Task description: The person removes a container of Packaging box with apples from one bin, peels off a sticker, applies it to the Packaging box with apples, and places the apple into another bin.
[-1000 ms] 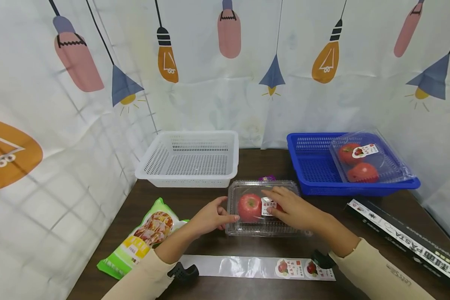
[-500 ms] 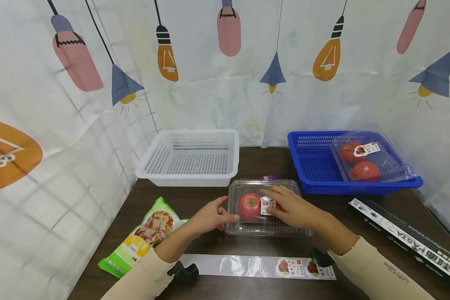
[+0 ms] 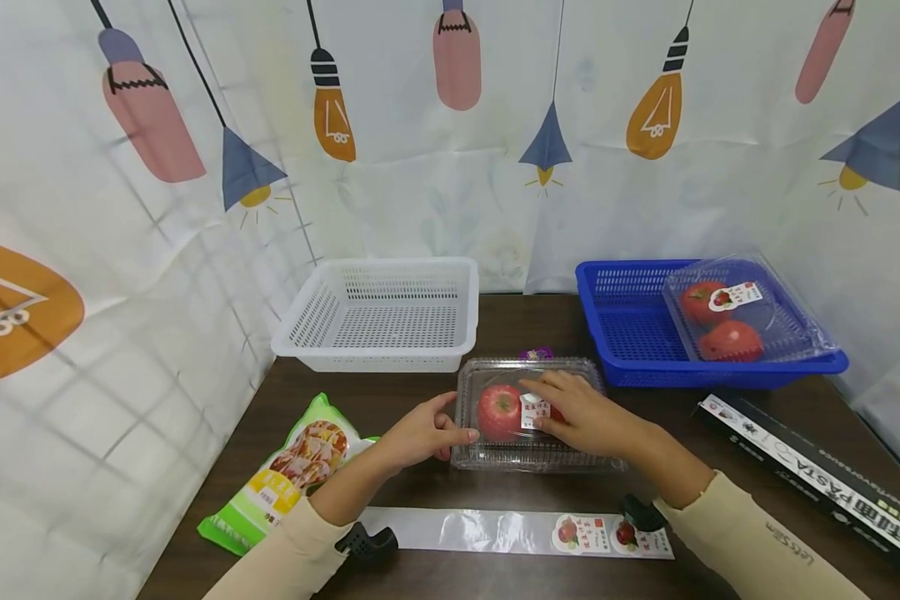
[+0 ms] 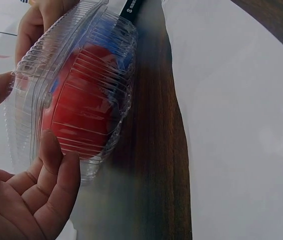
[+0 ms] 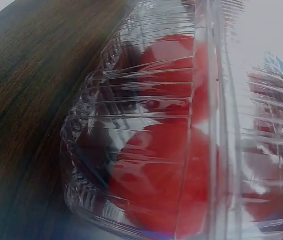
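A clear plastic clamshell box (image 3: 495, 457) of red apples stands, lid closed, at the middle of the dark table. One apple (image 3: 498, 414) shows plainly through the lid. A white label (image 3: 532, 412) with red print sits on the lid. My left hand (image 3: 422, 433) holds the box's left end, thumb over the lid edge; in the left wrist view its fingers (image 4: 51, 185) bear on the side below the rim. My right hand (image 3: 583, 417) lies over the lid's right half, fingers extended, fingertips at the label. It hides the apples beneath in the head view.
Behind are a white basket (image 3: 375, 363) and a blue basket (image 3: 630, 354) with another apple box (image 3: 780, 321) tilted in it. A green food bag (image 3: 292, 467) lies left, a black pasta box (image 3: 810, 475) right. A strip of apple stickers (image 3: 487, 532) lies in front.
The head view has tilted very slightly. Both hands stay in place on the box.
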{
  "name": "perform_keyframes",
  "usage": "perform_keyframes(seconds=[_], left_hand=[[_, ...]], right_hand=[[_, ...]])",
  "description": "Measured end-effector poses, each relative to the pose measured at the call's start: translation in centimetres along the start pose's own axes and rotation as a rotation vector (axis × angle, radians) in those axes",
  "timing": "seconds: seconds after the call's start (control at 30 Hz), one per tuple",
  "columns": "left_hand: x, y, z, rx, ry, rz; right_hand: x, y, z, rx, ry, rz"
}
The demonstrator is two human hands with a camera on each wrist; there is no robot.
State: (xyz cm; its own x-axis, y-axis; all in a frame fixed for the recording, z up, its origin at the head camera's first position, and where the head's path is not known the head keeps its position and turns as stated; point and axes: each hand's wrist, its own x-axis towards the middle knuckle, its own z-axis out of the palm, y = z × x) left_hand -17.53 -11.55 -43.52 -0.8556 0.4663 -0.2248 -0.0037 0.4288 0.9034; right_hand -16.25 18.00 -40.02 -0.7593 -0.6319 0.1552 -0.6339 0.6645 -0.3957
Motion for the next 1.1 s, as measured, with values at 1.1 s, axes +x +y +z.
perform_keyframes(seconds=[1.1], left_hand=[[0.0, 0.1, 0.2, -0.053, -0.001, 0.005]], right_hand=[[1.7, 0.9, 0.8, -0.071, 0.021, 0.043]])
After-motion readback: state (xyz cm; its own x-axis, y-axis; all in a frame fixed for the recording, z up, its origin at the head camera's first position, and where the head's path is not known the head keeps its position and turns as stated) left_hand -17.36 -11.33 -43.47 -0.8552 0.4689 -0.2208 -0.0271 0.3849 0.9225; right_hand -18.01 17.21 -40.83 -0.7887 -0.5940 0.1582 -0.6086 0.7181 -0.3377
